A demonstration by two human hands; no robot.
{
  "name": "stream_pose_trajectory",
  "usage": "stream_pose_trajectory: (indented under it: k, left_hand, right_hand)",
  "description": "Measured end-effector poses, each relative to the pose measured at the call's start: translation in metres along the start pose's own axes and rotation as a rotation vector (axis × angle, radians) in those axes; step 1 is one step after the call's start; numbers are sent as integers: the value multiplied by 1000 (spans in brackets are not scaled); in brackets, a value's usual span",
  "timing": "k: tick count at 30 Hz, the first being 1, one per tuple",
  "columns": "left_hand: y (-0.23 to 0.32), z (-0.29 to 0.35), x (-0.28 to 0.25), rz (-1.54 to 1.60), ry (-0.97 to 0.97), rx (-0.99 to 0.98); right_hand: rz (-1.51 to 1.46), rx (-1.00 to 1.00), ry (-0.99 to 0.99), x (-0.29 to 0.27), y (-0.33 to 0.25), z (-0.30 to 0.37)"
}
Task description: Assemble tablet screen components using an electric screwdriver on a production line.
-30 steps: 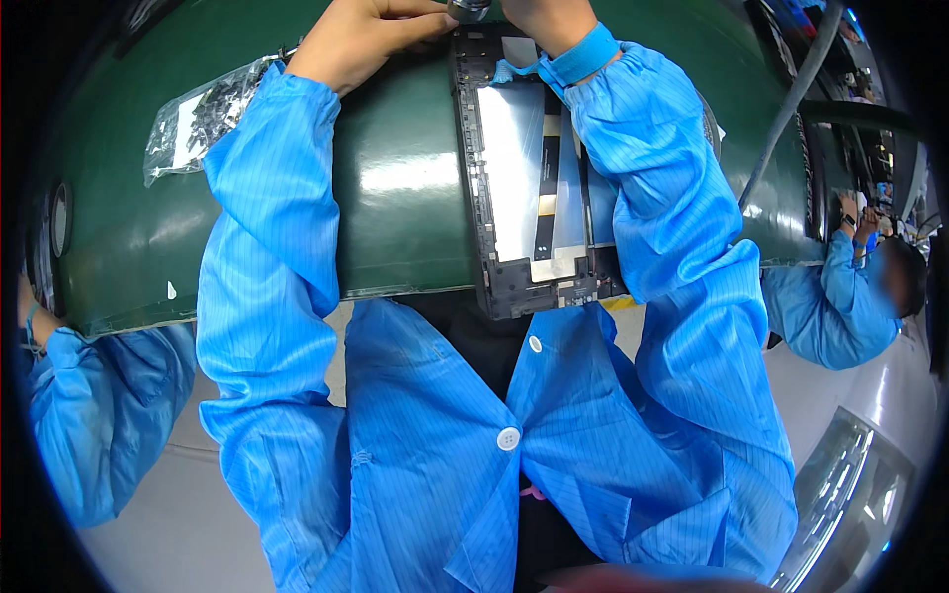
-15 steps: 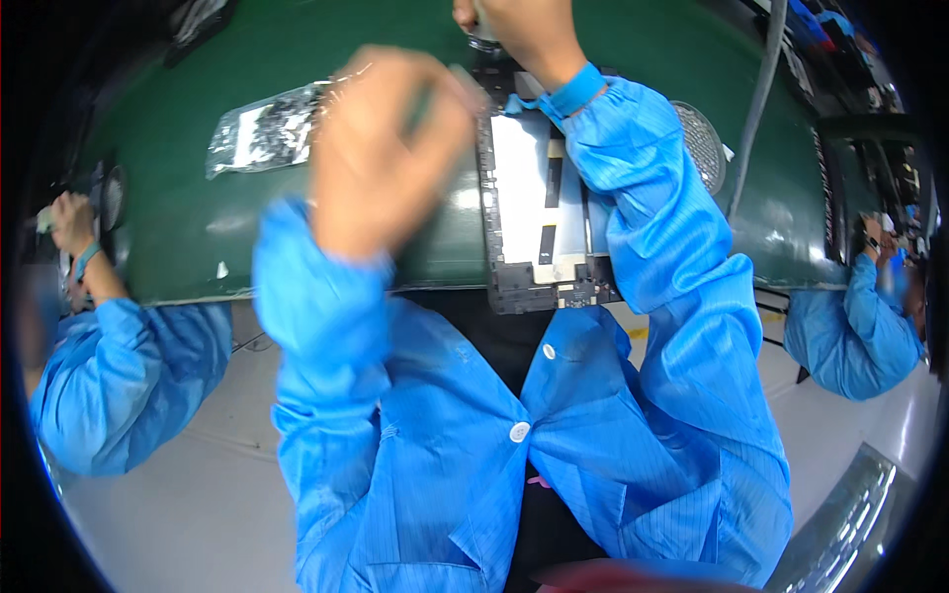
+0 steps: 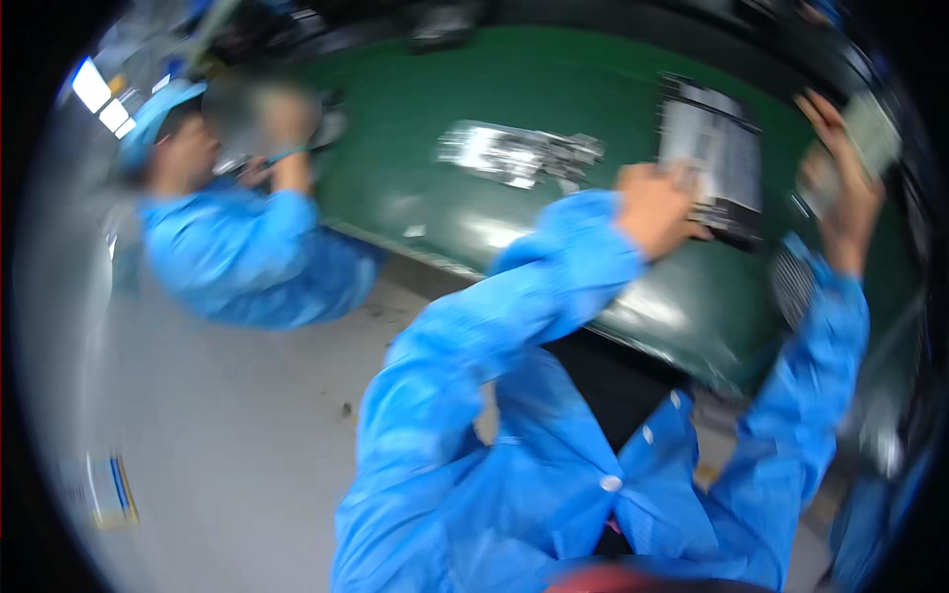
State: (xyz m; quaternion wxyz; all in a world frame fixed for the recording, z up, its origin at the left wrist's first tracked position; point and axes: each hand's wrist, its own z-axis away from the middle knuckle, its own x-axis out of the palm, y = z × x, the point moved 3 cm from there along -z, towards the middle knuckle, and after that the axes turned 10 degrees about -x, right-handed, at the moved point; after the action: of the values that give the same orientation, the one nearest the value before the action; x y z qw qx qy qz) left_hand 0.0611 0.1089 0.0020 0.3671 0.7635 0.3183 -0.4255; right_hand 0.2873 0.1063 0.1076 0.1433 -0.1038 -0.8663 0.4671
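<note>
A flat rectangular tablet-like housing (image 3: 727,143) with a black frame and a silvery-white middle lies on the green table. My left hand (image 3: 652,210) is closed at its near left edge, fingers bent over the rim. Farther right, my right hand (image 3: 848,203) is raised at the far side of the view, holding a pale greenish, block-like thing (image 3: 874,136). Motion blur hides its exact kind. Below that hand, a round grey perforated disc (image 3: 791,285) is partly covered by my sleeve.
A shiny clear plastic bag (image 3: 504,153) lies left of the housing on the green table (image 3: 395,128). At the table's left end sits another person (image 3: 257,247) in a blue smock and cap. Dark items line the far edge.
The view has swung left, bringing the left co-worker further in. My left hand has moved from the air onto the housing's edge. My right hand has moved off the housing's far end to its right.
</note>
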Motion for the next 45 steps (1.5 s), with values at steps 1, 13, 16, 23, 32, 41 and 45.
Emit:
stream_pose_trajectory:
  k: [1, 13, 16, 23, 32, 41, 45]
  left_hand:
    - [4, -39, 35, -4, -79, 14]
    - [-76, -214, 65, -114, -194, -117]
    - [-129, -241, 73, -59, -78, 99]
    - [-26, -158, 24, 232, 281, 435]
    - [131, 6, 18, 320, -53, 353]
    - [75, -36, 20, 473, -258, 511]
    - [60, -45, 27, 483, -288, 585]
  right_hand:
    - [69, 11, -34, -38, -3, 0]
    - [-89, -139, 343, -85, -21, 16]
    - [57, -169, 431, -83, -22, 12]
    - [30, -59, 200, -62, -30, 42]
    - [115, -80, 202, -61, -40, 62]
    - [40, -91, 125, -46, -28, 57]
    - [69, -89, 38, -36, -14, 54]
